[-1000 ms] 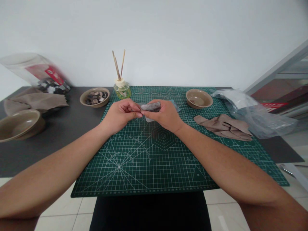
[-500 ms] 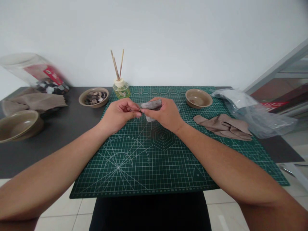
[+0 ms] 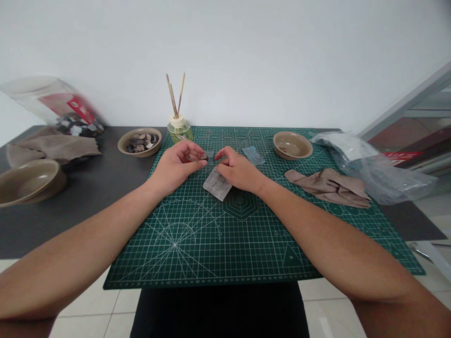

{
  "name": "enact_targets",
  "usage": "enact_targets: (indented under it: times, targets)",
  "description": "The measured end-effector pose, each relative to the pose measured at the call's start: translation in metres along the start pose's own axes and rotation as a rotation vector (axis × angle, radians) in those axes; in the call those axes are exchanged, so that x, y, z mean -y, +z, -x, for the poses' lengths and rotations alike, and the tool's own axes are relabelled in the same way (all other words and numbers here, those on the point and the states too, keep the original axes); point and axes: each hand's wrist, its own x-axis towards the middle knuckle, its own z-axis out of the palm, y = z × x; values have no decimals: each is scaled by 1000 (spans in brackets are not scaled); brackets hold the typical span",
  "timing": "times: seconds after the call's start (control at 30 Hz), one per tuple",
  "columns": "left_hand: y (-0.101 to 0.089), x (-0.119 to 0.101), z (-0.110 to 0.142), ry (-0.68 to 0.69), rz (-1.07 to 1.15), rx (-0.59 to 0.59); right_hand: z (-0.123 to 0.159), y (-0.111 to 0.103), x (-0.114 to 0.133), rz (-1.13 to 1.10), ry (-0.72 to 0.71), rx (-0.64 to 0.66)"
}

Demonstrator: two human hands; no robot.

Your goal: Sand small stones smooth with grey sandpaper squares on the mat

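Grey sheet (image 3: 216, 186), dark piece (image 3: 205, 158), centre of frame
Left hand (image 3: 174, 165) pinches the piece; right hand (image 3: 241, 172) overlaps the sheet, whether gripping I cannot tell

Soft, even, rather dim light, with smearing and stretch toward the edges.
The wall (image 3: 246, 56) beyond both hands is pale grey, darkening at the far upper right; under the right grip (image 3: 241, 170) the mat (image 3: 197, 263) takes only faint, soft shadow. Weak glare sits in the bowl (image 3: 28, 183) far left of the left grip (image 3: 178, 164), whose small dark piece (image 3: 205, 158) lacks crisp detail. The outermost jar (image 3: 42, 89) looks blurred, and the bag (image 3: 398, 180) far right stretched.
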Motion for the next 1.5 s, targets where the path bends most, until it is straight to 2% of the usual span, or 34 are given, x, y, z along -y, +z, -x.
enact_targets:
  times: [0.13, 0.3, 0.4, 0.57, 0.8, 1.03, 1.23, 1.5]
  targets:
    - [0, -3, 1, -10, -74, 67, 1, 0, -1, 23, -43, 30]
    - [1, -1, 2, -15, -183, 207, 0, -2, 1, 87, -132, -65]
    - [2, 1, 2, -26, -192, 263, 1, -7, 4, 43, -99, -13]
    - [2, 1, 2, -8, -262, 288, 4, -10, 6, 137, -106, 97]
    - [1, 0, 4, 52, -359, 355, 2, -8, 2, 199, -98, 92]
    - [2, 0, 4, 55, -374, 375, 2, -10, 9, 209, -68, 113]
    - [1, -2, 3, 52, -421, 445, 7, -12, 14, 273, -113, 137]
    - [1, -10, 5, 3, -568, 509, 6, -18, 13, 374, -115, 242]
